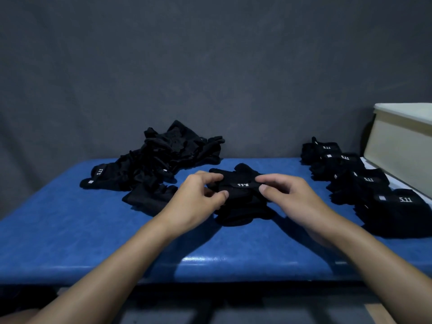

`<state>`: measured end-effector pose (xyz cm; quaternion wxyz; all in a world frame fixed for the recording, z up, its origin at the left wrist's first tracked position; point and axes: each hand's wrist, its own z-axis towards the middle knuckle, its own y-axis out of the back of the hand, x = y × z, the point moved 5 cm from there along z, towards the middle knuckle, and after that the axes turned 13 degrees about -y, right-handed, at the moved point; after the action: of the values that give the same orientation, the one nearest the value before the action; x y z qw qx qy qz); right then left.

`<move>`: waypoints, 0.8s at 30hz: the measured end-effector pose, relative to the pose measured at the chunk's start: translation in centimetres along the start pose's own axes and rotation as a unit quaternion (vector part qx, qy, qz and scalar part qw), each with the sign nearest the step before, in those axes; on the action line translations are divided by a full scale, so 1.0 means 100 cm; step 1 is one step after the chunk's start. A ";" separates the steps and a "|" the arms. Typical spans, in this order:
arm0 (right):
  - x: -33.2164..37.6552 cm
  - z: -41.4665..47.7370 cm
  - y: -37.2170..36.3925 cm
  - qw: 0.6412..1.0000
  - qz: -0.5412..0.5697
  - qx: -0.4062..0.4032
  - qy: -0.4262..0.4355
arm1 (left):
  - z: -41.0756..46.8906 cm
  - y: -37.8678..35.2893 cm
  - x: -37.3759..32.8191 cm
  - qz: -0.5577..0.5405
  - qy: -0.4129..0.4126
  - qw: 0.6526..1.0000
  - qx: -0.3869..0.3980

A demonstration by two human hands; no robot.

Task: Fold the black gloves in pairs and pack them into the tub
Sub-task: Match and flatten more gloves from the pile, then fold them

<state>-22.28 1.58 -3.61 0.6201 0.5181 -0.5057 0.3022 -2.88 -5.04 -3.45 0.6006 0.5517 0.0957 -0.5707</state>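
"At the table's point(70, 230) far left, your heap of black gloves point(163, 157) sprawls against the back edge. One single glove point(149, 195) lies flat just in front of it, on the side nearest you."

"Handy spot. It's probably the next one you'd draw. At mid-table your left hand point(198, 197) grips the glove pair point(240, 195) on its left side, with fingers curled over the top and the thumb closing from the near side."

"Your right hand point(287, 195) mirrors it and pinches the pair's right side between thumb and fingers. The labelled cuff band sits on top between your two grips, its lettering upside down to you."

"Judgement: you hold both ends so the layers stay stacked while the fold is set. The pair rests on the table and isn't lifted. The step is folding, not yet packing."

"Along the right edge your folded bundles point(364, 181) run in a row from the back toward you, labels up and touching one another. They look staged beside the container for a short carry."

"Past the far right corner you have the tub point(402, 146), pale, with only its rim and near wall showing. Its inside is hidden, so you can't tell what it holds, if anything."
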 end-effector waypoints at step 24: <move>0.005 0.025 0.002 0.992 -0.119 0.034 0.027 | 0.002 0.000 0.000 0.281 -0.011 0.958 0.061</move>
<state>-23.13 -0.77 -3.22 0.6470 0.5869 -0.4133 0.2571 -3.02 -5.21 -3.37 0.7026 0.5858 -0.1050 -0.3901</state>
